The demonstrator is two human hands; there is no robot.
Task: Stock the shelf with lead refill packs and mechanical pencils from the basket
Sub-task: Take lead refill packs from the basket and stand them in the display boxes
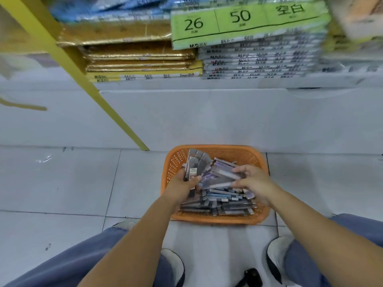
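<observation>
An orange plastic basket [257, 160] stands on the tiled floor in front of me, filled with several flat grey and blue packs [223, 204]. My left hand [182, 185] grips a fanned bunch of upright packs [195, 164] over the basket's left half. My right hand [252, 181] reaches in from the right and pinches a few slim packs [222, 175] held between both hands. I cannot tell lead refills from pencils in the pile.
A white shelf base [207, 119] rises behind the basket, with a yellow upright [87, 79] slanting down to the floor. Stacks of gold paper packs [136, 56] and grey notebook packs [259, 59] lie on the shelf above. My knees and shoes flank the floor below.
</observation>
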